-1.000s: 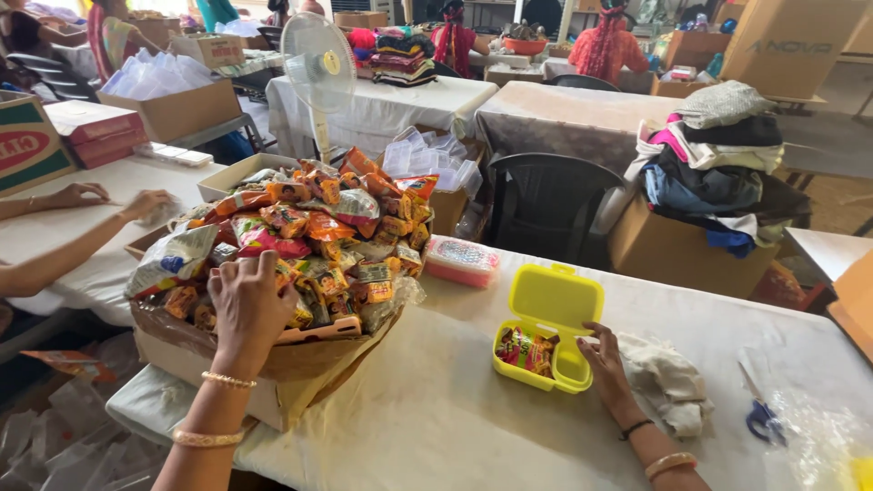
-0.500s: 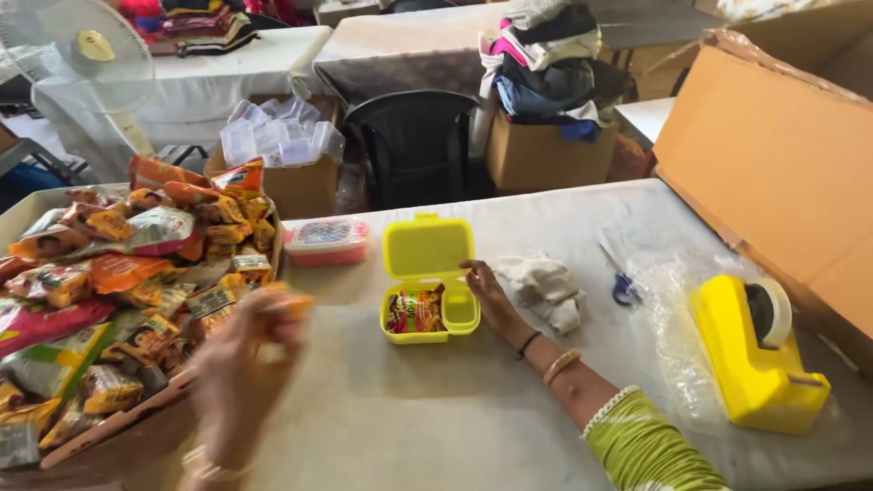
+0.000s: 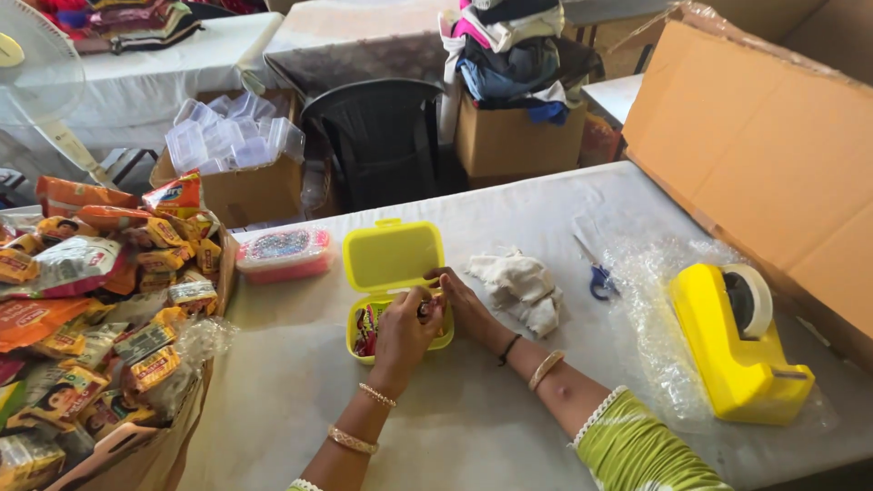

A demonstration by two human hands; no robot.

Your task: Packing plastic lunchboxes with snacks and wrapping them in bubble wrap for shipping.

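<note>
We are packing small snack packets (image 3: 368,325) into a little yellow box (image 3: 393,300) with its lid standing open. The box is sitting on the table (image 3: 473,409), near the middle, right in front of us. Our left hand (image 3: 405,329) is reaching over the box, and its fingers are pinched together on something small, but we cannot tell what. Our right hand (image 3: 464,305) is touching the right side of the box with the fingers bent; we cannot tell if it is gripping.

We think we are pushing a treat down inside. Next we probably need to tuck it flat so the lid can close.

There is open table just in front of the box. A white cloth (image 3: 520,286) is lying just beside our right hand. The big box of snacks (image 3: 100,300) is sitting on the left, and a yellow tape holder (image 3: 737,341) is far off on the right.
</note>
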